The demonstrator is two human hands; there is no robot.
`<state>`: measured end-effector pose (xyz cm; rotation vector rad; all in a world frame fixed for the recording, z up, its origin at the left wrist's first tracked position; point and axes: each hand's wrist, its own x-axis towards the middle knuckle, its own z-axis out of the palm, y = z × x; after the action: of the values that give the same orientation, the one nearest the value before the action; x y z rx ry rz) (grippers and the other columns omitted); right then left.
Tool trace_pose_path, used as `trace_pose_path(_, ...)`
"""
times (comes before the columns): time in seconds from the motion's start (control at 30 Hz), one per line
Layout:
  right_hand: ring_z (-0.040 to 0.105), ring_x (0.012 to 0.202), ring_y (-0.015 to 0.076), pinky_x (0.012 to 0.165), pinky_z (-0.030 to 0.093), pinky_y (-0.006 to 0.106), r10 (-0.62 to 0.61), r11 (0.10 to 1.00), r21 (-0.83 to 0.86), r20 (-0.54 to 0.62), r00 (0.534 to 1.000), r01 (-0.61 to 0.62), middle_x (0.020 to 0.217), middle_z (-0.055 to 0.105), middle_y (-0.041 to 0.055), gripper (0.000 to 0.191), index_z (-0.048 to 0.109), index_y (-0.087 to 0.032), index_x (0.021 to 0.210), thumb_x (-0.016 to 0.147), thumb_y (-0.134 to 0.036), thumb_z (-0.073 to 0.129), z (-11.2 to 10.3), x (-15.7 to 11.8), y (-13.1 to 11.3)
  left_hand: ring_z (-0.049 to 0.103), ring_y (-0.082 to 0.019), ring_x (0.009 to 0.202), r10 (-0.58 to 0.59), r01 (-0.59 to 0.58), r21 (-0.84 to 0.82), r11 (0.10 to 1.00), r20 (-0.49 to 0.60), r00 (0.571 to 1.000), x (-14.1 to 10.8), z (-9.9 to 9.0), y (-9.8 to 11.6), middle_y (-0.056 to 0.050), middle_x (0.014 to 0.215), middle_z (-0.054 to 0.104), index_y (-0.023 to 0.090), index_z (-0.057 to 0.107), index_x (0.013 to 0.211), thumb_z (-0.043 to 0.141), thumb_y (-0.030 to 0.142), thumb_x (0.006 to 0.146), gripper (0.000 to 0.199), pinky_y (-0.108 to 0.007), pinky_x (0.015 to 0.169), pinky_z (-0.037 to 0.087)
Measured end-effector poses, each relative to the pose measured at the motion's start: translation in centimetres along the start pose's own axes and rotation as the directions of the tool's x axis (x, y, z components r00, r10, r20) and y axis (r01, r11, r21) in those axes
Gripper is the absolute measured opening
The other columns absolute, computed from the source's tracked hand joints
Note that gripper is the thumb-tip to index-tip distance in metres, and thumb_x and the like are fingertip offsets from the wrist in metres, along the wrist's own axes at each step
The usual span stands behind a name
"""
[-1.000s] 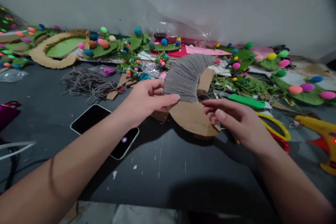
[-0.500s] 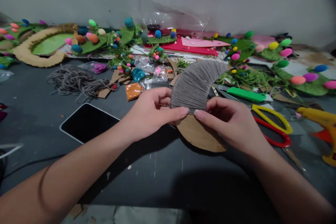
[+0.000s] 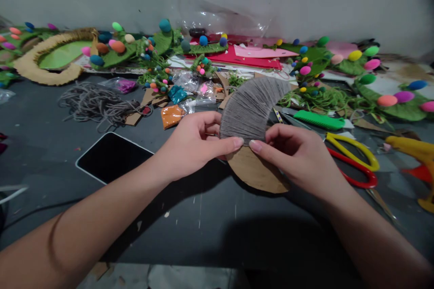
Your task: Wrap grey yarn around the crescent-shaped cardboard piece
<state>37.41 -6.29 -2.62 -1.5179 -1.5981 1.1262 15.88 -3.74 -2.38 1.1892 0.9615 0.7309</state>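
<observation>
A curved cardboard piece (image 3: 256,169) is held up over the dark table, its upper part wrapped closely in grey cord (image 3: 249,104) and its lower end bare. My left hand (image 3: 198,144) pinches its left edge, thumb pressed on the lowest turns of cord and fingers behind. From the right, my right hand (image 3: 293,151) grips the same spot, its thumb tip close to the left one. The fingers behind the cardboard are partly hidden. A loose tangle of grey cord (image 3: 98,104) lies at the left.
A phone (image 3: 113,156) lies left of my hands. On the right are red and yellow scissors (image 3: 359,174), a green-handled cutter (image 3: 318,119) and a yellow glue gun (image 3: 410,146). Felt leaves with coloured balls (image 3: 389,99), a tan C-shaped piece (image 3: 40,65) and small bags (image 3: 171,117) line the back.
Both hands keep the same hold on the wrapped cardboard. The whole view has shifted very slightly; otherwise little differs.
</observation>
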Motion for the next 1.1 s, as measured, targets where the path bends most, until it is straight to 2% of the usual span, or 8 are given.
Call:
trace_pose_path(0.17, 0.041, 0.051, 0.0060, 0.042, 0.028, 0.018, 0.001, 1.000, -0.005, -0.001, 1.000, -0.001, 0.057, 0.051, -0.0036, 0.037, 0.059, -0.016, 0.072, 0.077, -0.048, 0.078, 0.1, 0.1, 0.1, 0.071, -0.016, 0.079, 0.000, 0.000, 0.007, 1.000, -0.015, 1.000, 0.0, 0.0, 0.0, -0.006, 0.092, 0.075, 0.013, 0.069, 0.103, 0.083, 0.021, 0.074, 0.033, -0.023, 0.069, 0.059)
trace_pose_path(0.73, 0.041, 0.049, 0.0061, 0.043, 0.029, 0.020, -0.004, 1.000, -0.008, 0.003, 1.000, 0.004, 0.056, 0.052, -0.0044, 0.035, 0.060, -0.017, 0.074, 0.077, -0.046, 0.079, -0.1, 0.1, 0.2, 0.072, -0.016, 0.083, 0.006, -0.006, -0.007, 1.000, 0.005, 1.000, 0.2, -0.2, -0.2, -0.006, 0.097, 0.076, 0.014, 0.067, 0.103, 0.081, 0.019, 0.076, 0.031, -0.024, 0.073, 0.060)
trace_pose_path(0.8, 0.042, 0.051, 0.0064, 0.044, 0.030, 0.020, 0.018, 1.000, 0.025, 0.039, 0.999, -0.019, 0.059, 0.053, -0.0038, 0.035, 0.060, -0.017, 0.074, 0.078, -0.047, 0.078, -0.2, 0.3, 0.3, 0.072, -0.016, 0.082, 0.009, -0.009, -0.005, 1.000, 0.002, 1.000, 0.2, -0.1, -0.2, -0.006, 0.097, 0.076, 0.013, 0.068, 0.103, 0.082, 0.018, 0.075, 0.032, -0.023, 0.073, 0.060)
trace_pose_path(0.97, 0.051, 0.058, 0.0078, 0.052, 0.040, 0.020, 0.085, 0.960, 0.236, 0.275, 0.958, -0.152, 0.067, 0.058, -0.0030, 0.027, 0.067, -0.018, 0.081, 0.081, -0.044, 0.076, -0.9, 0.5, 0.4, 0.072, -0.016, 0.084, 0.020, -0.019, -0.015, 1.000, 0.013, 1.000, 0.2, -0.2, -0.4, -0.005, 0.094, 0.076, 0.013, 0.068, 0.104, 0.083, 0.018, 0.075, 0.033, -0.024, 0.076, 0.061)
trace_pose_path(1.03, 0.053, 0.058, 0.0084, 0.052, 0.042, 0.020, 0.085, 0.941, 0.299, 0.241, 0.967, -0.157, 0.070, 0.060, -0.0030, 0.025, 0.069, -0.021, 0.089, 0.080, -0.042, 0.078, -1.0, 0.5, 0.6, 0.072, -0.016, 0.085, 0.038, -0.038, -0.024, 0.999, 0.012, 0.999, 0.3, -0.4, -0.6, -0.005, 0.095, 0.076, 0.013, 0.069, 0.104, 0.082, 0.020, 0.077, 0.031, -0.025, 0.078, 0.061)
trace_pose_path(1.1, 0.059, 0.066, 0.0104, 0.056, 0.047, 0.022, 0.065, 0.934, 0.340, 0.138, 0.988, -0.109, 0.082, 0.066, -0.0007, 0.031, 0.069, -0.023, 0.102, 0.080, -0.042, 0.079, -1.1, 0.5, 0.8, 0.072, -0.015, 0.085, 0.055, -0.054, -0.026, 0.998, 0.001, 0.999, 0.4, -0.6, -0.7, -0.005, 0.096, 0.076, 0.014, 0.070, 0.104, 0.081, 0.023, 0.079, 0.028, -0.024, 0.077, 0.061)
